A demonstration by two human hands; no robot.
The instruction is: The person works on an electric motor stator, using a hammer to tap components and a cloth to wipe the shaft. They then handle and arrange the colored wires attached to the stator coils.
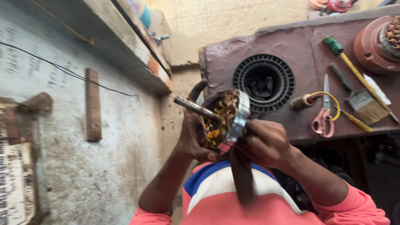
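Room: a rough plastered wall (116,166) beside us.
Bench: our worn maroon bench (300,54) carries scissors (324,116) and a brush (362,104).
Motor stator: the motor stator (227,118) sits at chest height.
Hands: our left hand (191,139) cups it, right hand (266,143) grips its rim.
Risk: we judge a slipping grip could snag the thin windings.

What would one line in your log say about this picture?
left hand: holds motor stator | right hand: grips dark tool | workbench: scissors, brush
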